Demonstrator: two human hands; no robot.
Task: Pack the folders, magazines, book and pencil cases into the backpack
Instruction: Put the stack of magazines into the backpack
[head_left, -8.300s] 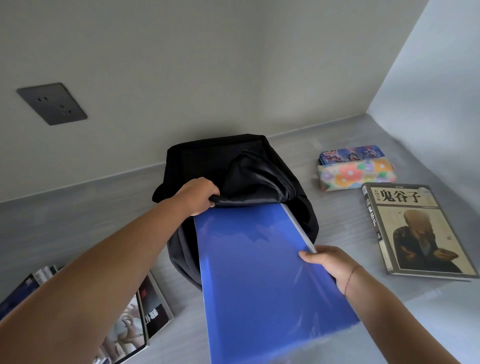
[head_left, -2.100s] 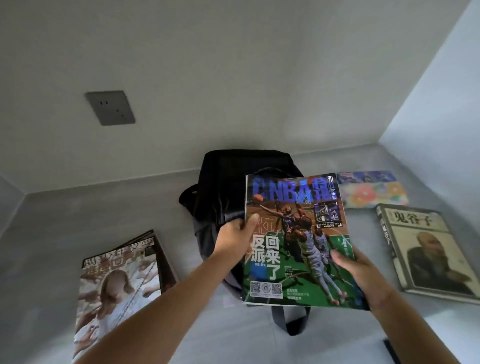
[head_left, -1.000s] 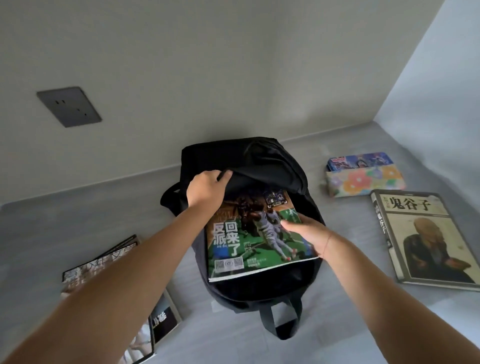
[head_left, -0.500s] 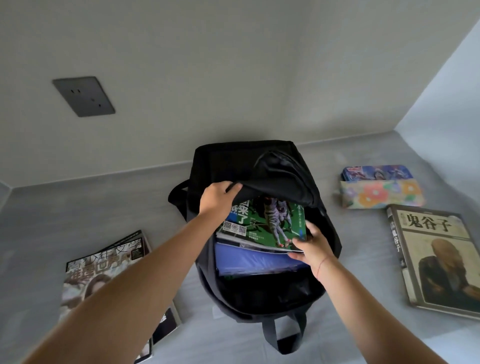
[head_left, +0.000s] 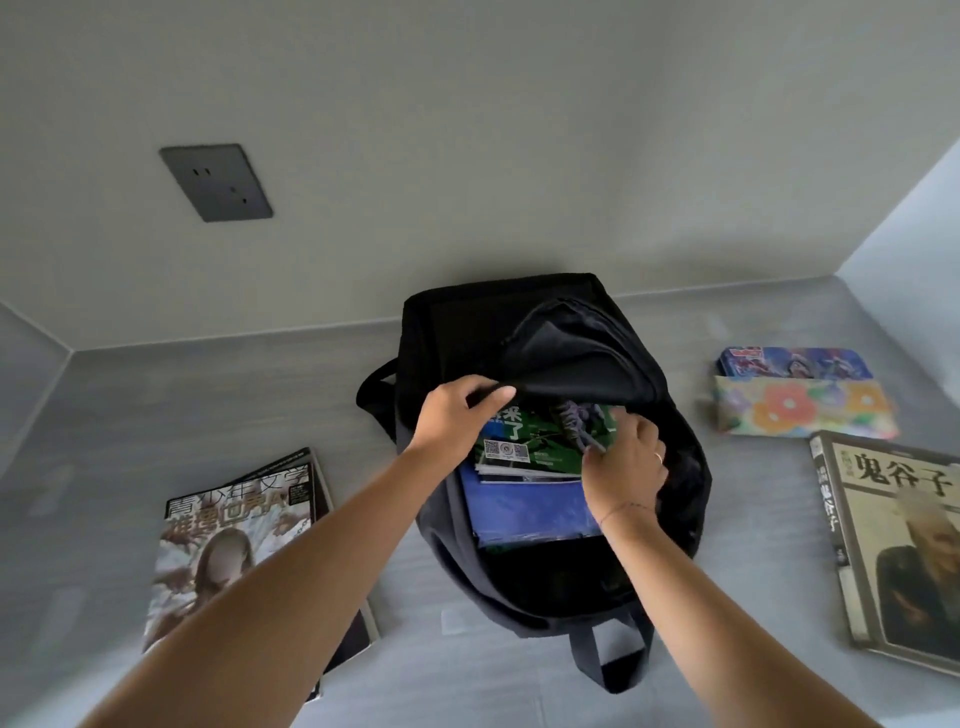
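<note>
A black backpack lies open on the grey surface. My left hand grips the upper flap of its opening and holds it up. Inside, a green basketball magazine rests on a blue folder. My right hand presses on the magazine's right edge, fingers curled on it. Left of the bag lies a stack of magazines. To the right are a floral pencil case, a blue pencil case behind it, and a thick book.
Walls enclose the grey surface at the back and on both sides. A dark wall socket sits on the back wall. The backpack's loop strap hangs toward me.
The green magazine has slid deeper into the backpack under the flap. My right hand moved up onto its right edge; my left hand still holds the flap.
</note>
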